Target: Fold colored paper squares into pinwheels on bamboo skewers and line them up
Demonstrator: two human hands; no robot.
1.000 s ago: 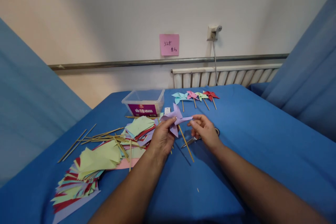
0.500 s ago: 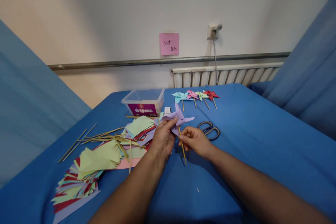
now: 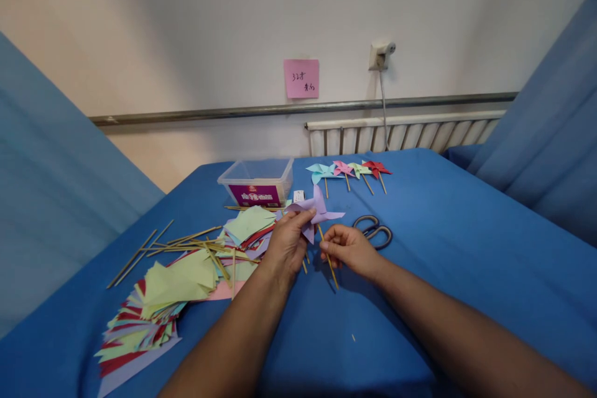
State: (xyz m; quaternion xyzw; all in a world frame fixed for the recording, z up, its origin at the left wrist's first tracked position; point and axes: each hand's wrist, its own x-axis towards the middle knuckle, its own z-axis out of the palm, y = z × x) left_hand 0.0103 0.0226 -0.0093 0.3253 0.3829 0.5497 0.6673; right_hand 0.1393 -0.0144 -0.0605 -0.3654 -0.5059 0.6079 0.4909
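At a blue-covered table [image 3: 466,286], viewed from the head camera, a left hand [image 3: 290,242] pinches the paper of a purple pinwheel [image 3: 319,200] above the cloth; the right hand [image 3: 347,250] grips its wooden stick [image 3: 333,272], just beside dark-handled scissors [image 3: 383,238]; four finished pinwheels [image 3: 321,173] lie in a row beyond, right of a clear plastic tub [image 3: 254,193].

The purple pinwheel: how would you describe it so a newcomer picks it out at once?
On the blue-covered table, look just right of the coloured paper piles. There the left hand pinches the purple pinwheel by its paper blades, and the right hand holds its thin stick. Unlike the four pinwheels lying in a row behind, it is purple and held up.
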